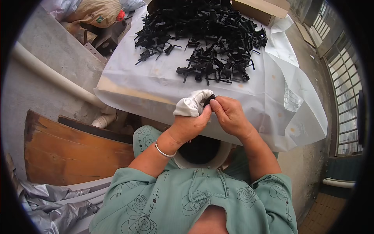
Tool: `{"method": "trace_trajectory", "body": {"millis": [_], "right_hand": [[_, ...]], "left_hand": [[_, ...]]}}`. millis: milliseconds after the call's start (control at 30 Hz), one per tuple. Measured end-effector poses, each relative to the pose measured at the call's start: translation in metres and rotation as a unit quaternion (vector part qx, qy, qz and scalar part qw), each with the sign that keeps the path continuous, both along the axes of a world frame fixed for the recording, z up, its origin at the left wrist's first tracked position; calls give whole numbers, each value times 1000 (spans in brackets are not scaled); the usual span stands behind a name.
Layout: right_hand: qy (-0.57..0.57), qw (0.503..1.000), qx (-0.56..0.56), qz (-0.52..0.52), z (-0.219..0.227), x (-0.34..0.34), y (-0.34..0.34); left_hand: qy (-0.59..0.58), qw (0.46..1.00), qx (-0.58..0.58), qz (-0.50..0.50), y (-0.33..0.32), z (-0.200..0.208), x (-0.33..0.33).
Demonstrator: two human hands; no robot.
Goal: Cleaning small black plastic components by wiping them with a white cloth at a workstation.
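Both my hands meet at the table's near edge, over a small black plastic part (pixel 209 100). My left hand (pixel 196 113), its fingers partly covered by a white cloth glove (pixel 191 103), is closed round the part. From the other side my right hand (pixel 230 113) is bare and pinches it between thumb and bent fingers. The part's exact shape is mostly hidden by my fingers. Beyond my hands a big heap of black plastic parts (pixel 218 50) with thin sticking-out stems covers the far half of the table.
White plastic sheeting (pixel 152 80) covers the table. A light bucket (pixel 223 156) with dark contents stands below my hands. There is a cardboard box (pixel 257 11) behind the heap, a brown wooden board (pixel 74 152) at left, a pale pipe (pixel 58 80), and a barred window (pixel 346 89) at right.
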State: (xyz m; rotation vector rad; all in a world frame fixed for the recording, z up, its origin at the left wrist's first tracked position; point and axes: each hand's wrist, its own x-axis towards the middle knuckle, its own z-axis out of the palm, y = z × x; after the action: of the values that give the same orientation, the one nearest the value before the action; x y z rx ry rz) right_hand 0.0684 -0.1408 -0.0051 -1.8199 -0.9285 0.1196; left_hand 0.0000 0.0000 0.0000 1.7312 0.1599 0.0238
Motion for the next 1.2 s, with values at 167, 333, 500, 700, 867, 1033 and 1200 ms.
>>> {"method": "trace_trajectory", "body": {"millis": [167, 333, 500, 700, 867, 1033, 1200], "right_hand": [[143, 989, 23, -22, -15, -5, 9], [175, 981, 81, 9, -15, -2, 11], [87, 994, -70, -20, 13, 4, -5], [-94, 994, 57, -3, 0, 11, -5], [115, 986, 108, -46, 0, -1, 4], [57, 993, 106, -13, 4, 1, 2], [22, 999, 0, 34, 4, -1, 4]], "left_hand": [[-279, 908, 308, 63, 0, -6, 1], [-241, 957, 159, 26, 5, -12, 3], [-109, 987, -113, 18, 18, -4, 3], [-50, 986, -156, -12, 17, -1, 4], [5, 971, -195, -140, 15, 9, -1], [-18, 969, -232, -83, 10, 4, -2], [-204, 969, 135, -39, 4, -3, 3]]}}
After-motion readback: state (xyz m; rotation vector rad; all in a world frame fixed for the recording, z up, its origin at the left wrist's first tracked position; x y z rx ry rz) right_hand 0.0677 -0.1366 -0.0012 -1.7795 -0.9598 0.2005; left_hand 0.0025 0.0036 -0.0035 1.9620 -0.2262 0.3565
